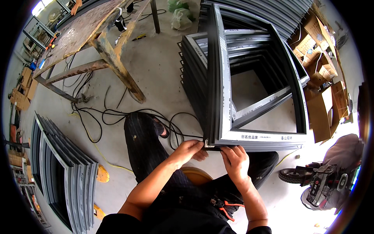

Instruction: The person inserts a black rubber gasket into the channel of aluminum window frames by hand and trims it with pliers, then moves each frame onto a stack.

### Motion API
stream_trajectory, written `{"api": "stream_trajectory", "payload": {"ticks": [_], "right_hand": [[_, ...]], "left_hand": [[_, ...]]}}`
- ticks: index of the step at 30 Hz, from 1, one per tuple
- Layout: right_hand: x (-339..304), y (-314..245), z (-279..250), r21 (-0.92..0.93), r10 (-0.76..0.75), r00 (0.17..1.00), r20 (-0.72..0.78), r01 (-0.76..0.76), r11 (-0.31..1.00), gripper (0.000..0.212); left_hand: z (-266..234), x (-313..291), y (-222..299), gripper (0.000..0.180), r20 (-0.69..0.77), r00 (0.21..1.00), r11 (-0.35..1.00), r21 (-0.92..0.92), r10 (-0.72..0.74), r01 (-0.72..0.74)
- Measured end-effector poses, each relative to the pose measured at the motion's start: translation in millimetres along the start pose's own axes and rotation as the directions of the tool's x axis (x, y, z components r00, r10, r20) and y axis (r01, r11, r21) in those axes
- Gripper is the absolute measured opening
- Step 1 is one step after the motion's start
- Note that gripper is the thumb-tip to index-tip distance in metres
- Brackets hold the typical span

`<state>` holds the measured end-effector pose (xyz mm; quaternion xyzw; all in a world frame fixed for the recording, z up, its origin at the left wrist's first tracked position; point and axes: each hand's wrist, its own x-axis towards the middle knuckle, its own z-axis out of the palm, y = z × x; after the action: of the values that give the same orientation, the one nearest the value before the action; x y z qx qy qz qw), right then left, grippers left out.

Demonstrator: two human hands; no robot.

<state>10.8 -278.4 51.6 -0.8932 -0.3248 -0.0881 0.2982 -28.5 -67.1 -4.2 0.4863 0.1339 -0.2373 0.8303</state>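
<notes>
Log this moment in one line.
Left hand: touching window frame, near-left corner; right hand: touching its near edge; frame: atop stacked frames; red-handled tool: unheld

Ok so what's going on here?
A person is working at the near left corner of a grey frame that lies over a stack of similar frames. The left hand is at that corner, and the right hand is just beside it, fingers at the near edge. Another frame stack stands at the left, and red-handled pliers are by the person's lap.
</notes>
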Motion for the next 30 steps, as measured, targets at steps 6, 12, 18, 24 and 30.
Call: {"api": "stream_trajectory", "payload": {"ticks": [6, 12, 18, 24, 30], "right_hand": [[2, -2, 6, -0.048, -0.097, 0.991, -0.097, 0.092, 0.995, 0.024], [-2, 8, 9, -0.113, -0.144, 0.986, -0.089, 0.134, 0.984, 0.034], [-4, 14, 14, -0.124, -0.214, 0.961, -0.178, 0.194, 0.973, 0.032], [-4, 15, 11, -0.126, -0.191, 0.977, -0.099, 0.178, 0.976, 0.031], [-7, 16, 12, -0.153, -0.173, 0.982, -0.072, 0.160, 0.975, 0.030]], "left_hand": [[3, -4, -6, 0.023, 0.027, 0.999, 0.998, 0.037, 0.048, -0.049], [7, 0, -14, 0.015, -0.036, 0.995, 0.995, 0.035, 0.096, -0.095], [9, 2, -21, 0.014, -0.051, 0.990, 0.992, 0.016, 0.129, -0.129], [14, -4, -14, 0.018, -0.043, 0.993, 0.993, 0.030, 0.114, -0.112], [14, 1, -15, 0.025, -0.109, 0.992, 0.997, 0.065, 0.056, -0.050]]}}
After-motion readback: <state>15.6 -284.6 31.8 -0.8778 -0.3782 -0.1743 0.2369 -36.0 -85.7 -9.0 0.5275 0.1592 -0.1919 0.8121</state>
